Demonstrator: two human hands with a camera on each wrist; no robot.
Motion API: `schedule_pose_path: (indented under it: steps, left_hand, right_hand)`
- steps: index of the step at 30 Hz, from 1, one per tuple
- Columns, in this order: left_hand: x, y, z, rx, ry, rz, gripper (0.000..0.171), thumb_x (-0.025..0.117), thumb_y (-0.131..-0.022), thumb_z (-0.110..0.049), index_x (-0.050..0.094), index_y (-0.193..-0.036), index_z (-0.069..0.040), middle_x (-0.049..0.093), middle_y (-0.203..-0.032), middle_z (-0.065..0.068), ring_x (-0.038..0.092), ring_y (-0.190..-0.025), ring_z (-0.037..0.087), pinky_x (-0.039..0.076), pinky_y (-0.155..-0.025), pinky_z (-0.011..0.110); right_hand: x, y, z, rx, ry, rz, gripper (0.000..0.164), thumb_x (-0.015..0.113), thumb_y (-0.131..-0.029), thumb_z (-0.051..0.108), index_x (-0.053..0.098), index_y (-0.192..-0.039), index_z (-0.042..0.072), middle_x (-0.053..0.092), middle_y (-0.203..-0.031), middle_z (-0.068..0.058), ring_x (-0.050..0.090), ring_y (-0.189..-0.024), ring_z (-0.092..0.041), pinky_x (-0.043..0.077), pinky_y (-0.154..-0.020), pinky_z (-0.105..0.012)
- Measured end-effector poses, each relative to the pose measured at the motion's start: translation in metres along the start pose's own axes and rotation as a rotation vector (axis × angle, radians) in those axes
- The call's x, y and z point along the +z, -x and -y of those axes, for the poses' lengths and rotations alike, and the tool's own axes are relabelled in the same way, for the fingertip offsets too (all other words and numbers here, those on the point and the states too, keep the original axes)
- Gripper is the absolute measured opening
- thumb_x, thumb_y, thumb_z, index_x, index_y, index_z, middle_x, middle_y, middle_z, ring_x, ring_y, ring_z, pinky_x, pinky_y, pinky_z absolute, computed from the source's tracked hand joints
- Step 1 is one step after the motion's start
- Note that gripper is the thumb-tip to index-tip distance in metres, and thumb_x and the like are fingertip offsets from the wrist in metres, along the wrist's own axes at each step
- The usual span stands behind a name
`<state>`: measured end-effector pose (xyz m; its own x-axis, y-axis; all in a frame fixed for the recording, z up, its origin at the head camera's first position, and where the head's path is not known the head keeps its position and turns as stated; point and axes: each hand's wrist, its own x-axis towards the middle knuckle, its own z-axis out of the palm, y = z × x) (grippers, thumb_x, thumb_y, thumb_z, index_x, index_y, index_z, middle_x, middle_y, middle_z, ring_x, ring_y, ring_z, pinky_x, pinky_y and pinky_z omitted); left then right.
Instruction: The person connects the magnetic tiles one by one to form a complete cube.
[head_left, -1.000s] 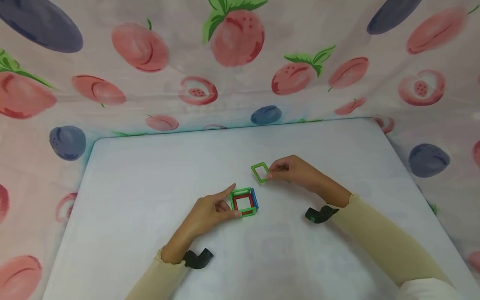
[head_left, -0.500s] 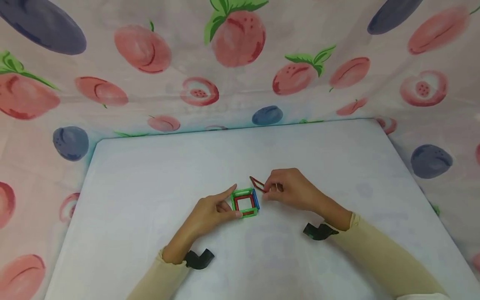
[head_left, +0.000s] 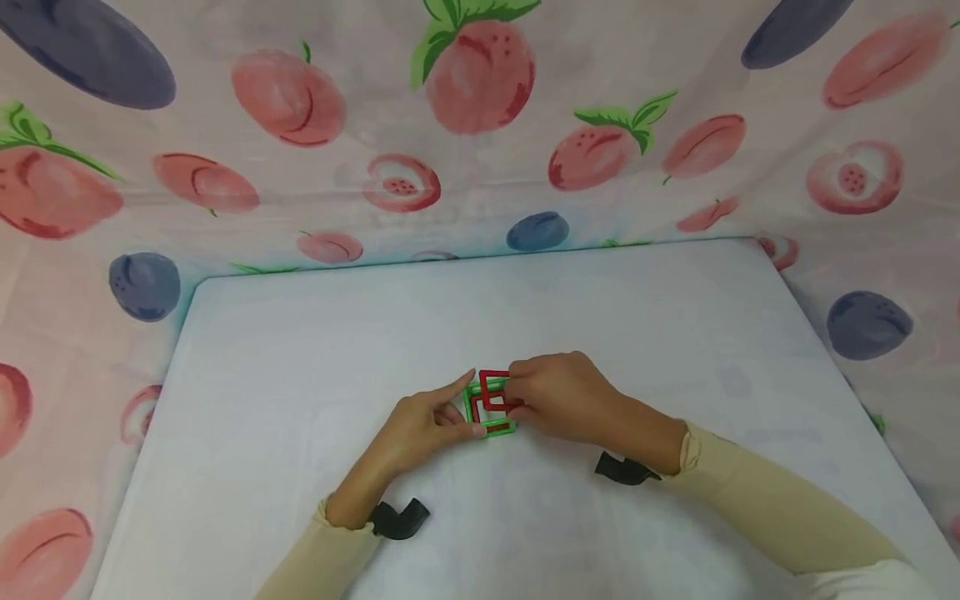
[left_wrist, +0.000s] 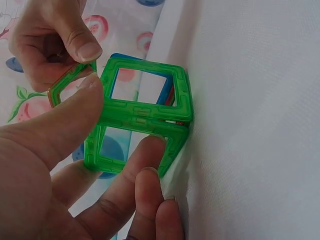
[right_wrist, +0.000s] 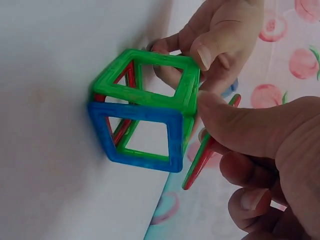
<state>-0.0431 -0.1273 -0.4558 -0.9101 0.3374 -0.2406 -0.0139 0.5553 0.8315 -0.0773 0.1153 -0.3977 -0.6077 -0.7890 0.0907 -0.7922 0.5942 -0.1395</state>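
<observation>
My left hand (head_left: 420, 425) holds a small cube-like box of magnetic building tiles (head_left: 498, 431) on the table, thumb at its near side, another finger along its far side. Square open frames form the box: green sides, a blue side (right_wrist: 137, 112) and a red base. My right hand (head_left: 566, 396) pinches a loose square magnetic tile (head_left: 492, 373), red on one face and green on the other. From the head it overlaps the top of the box. In the right wrist view the loose tile (right_wrist: 202, 160) stands tilted beside the upper edge; contact there is unclear.
A white-covered table (head_left: 322, 333) lies under both hands. Behind it hangs a fruit-print cloth (head_left: 300, 192), which also runs along both sides. Black curved pieces (head_left: 400, 520) sit at both wrists.
My right hand has moved left and nearer with the loose tile, turning it from its green face to its red one and bringing it over the box. My left hand stays almost still.
</observation>
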Motion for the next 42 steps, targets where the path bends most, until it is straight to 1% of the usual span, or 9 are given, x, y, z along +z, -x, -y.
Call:
schedule_pose_path:
  steps: [4, 9, 17, 25, 31, 34, 36, 40, 42]
  left_hand:
    - [-0.001, -0.001, 0.000, 0.015, -0.007, 0.001, 0.079, 0.083, -0.085, -0.040, 0.046, -0.154, -0.029, 0.070, -0.082, -0.010, 0.063, -0.073, 0.007, 0.050, -0.072, 0.025]
    - [-0.002, 0.000, -0.002, 0.011, -0.015, 0.001, 0.079, 0.083, -0.085, -0.040, 0.046, -0.154, -0.029, 0.070, -0.083, -0.010, 0.063, -0.074, 0.007, 0.049, -0.072, 0.025]
    - [-0.001, 0.001, -0.004, 0.004, 0.015, 0.012, 0.079, 0.083, -0.085, -0.038, 0.046, -0.154, -0.029, 0.070, -0.082, -0.009, 0.063, -0.074, 0.009, 0.049, -0.073, 0.025]
    - [-0.002, 0.001, -0.004, 0.015, 0.014, 0.010, 0.079, 0.083, -0.086, -0.037, 0.046, -0.155, -0.028, 0.071, -0.082, -0.009, 0.064, -0.073, 0.008, 0.050, -0.073, 0.025]
    - [-0.001, 0.002, -0.003, 0.016, 0.021, 0.014, 0.079, 0.083, -0.086, -0.038, 0.046, -0.155, -0.028, 0.071, -0.082, -0.009, 0.064, -0.074, 0.008, 0.050, -0.074, 0.026]
    - [-0.002, 0.002, -0.003, 0.018, 0.019, 0.011, 0.080, 0.083, -0.085, -0.039, 0.046, -0.155, -0.028, 0.071, -0.083, -0.010, 0.065, -0.074, 0.008, 0.050, -0.075, 0.026]
    - [-0.002, 0.002, -0.003, 0.026, 0.014, 0.012, 0.081, 0.083, -0.085, -0.039, 0.045, -0.156, -0.027, 0.071, -0.083, -0.009, 0.066, -0.074, 0.007, 0.051, -0.076, 0.026]
    - [-0.002, 0.001, -0.002, 0.041, 0.003, 0.017, 0.085, 0.084, -0.084, -0.040, 0.043, -0.157, -0.024, 0.072, -0.084, -0.008, 0.067, -0.076, 0.007, 0.053, -0.077, 0.026]
    - [-0.003, 0.001, -0.001, 0.041, -0.002, 0.020, 0.086, 0.084, -0.084, -0.040, 0.042, -0.157, -0.024, 0.072, -0.084, -0.008, 0.067, -0.077, 0.006, 0.053, -0.077, 0.026]
  right_hand:
    - [-0.003, -0.002, 0.001, -0.036, -0.016, 0.013, 0.016, 0.090, -0.078, 0.032, 0.077, -0.082, 0.023, 0.068, -0.083, 0.012, 0.062, -0.072, -0.004, 0.051, -0.062, -0.022]
    - [-0.003, -0.008, 0.001, -0.062, -0.010, 0.046, 0.015, 0.090, -0.078, 0.032, 0.077, -0.079, 0.024, 0.067, -0.084, 0.012, 0.061, -0.072, -0.004, 0.049, -0.060, -0.021]
    - [0.000, -0.011, 0.005, -0.065, -0.006, 0.085, 0.015, 0.090, -0.078, 0.032, 0.079, -0.081, 0.023, 0.069, -0.085, 0.012, 0.064, -0.074, -0.005, 0.051, -0.061, -0.022]
    - [0.004, -0.013, 0.008, -0.076, 0.037, 0.081, 0.016, 0.091, -0.076, 0.033, 0.079, -0.081, 0.025, 0.068, -0.083, 0.012, 0.064, -0.072, -0.005, 0.050, -0.059, -0.023]
    - [0.007, -0.013, 0.009, -0.066, 0.024, 0.082, 0.015, 0.091, -0.077, 0.031, 0.078, -0.081, 0.024, 0.068, -0.084, 0.013, 0.064, -0.072, -0.005, 0.050, -0.059, -0.022]
    - [0.008, -0.011, 0.006, -0.041, -0.011, 0.076, 0.017, 0.090, -0.078, 0.032, 0.078, -0.086, 0.024, 0.067, -0.086, 0.012, 0.062, -0.071, -0.004, 0.048, -0.059, -0.022]
    - [0.010, -0.008, 0.002, -0.002, -0.058, 0.065, 0.025, 0.090, -0.077, 0.037, 0.078, -0.096, 0.025, 0.066, -0.088, 0.012, 0.058, -0.069, -0.002, 0.046, -0.058, -0.021]
    - [0.013, -0.001, -0.011, 0.154, -0.206, 0.077, 0.048, 0.089, -0.076, 0.047, 0.075, -0.117, 0.027, 0.063, -0.091, 0.011, 0.051, -0.071, -0.002, 0.044, -0.059, -0.022]
    - [0.015, 0.003, -0.017, 0.224, -0.294, 0.085, 0.057, 0.090, -0.075, 0.048, 0.072, -0.124, 0.026, 0.064, -0.093, 0.009, 0.050, -0.072, -0.004, 0.044, -0.060, -0.024]
